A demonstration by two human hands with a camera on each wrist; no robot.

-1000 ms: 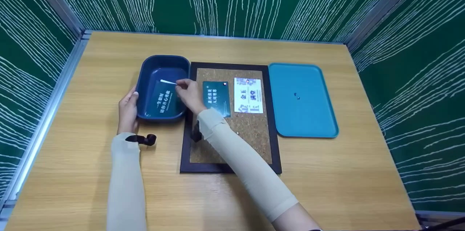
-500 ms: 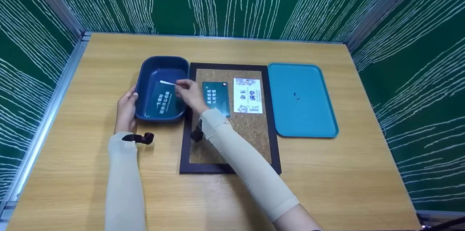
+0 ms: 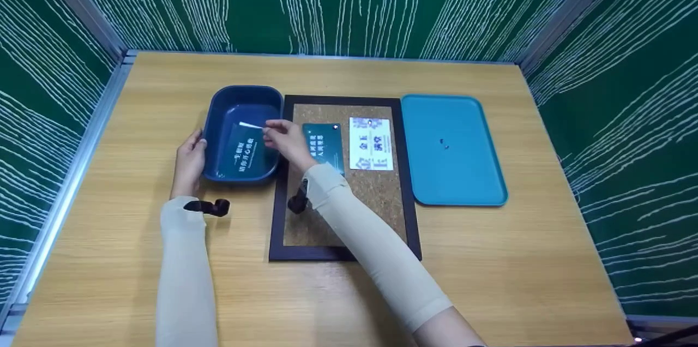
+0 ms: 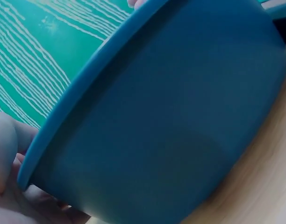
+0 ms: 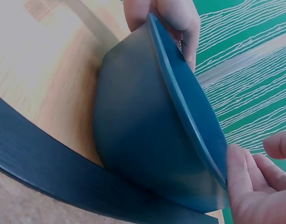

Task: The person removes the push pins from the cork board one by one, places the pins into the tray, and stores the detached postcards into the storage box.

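Observation:
My left hand (image 3: 188,168) grips the left rim of a deep blue plastic tub (image 3: 240,100), thumb over the edge and fingers beneath, as the left wrist view shows. A dark green card (image 3: 244,153) with white Chinese characters lies inside the tub, a bright white strip along its far edge. With the fingertips of my right hand (image 3: 290,144), I pinch the card at its far right corner, near the tub's right rim. In the right wrist view the tub wall (image 5: 133,107) hides the card. My right forearm crosses a framed corkboard (image 3: 376,199).
A green card (image 3: 324,142) and a white card (image 3: 371,145) sit side by side on the corkboard, each with a pin at its top. To its right lies a flat turquoise tray (image 3: 458,175) holding small shiny pieces (image 3: 444,144). Green panels enclose the wooden table (image 3: 523,259).

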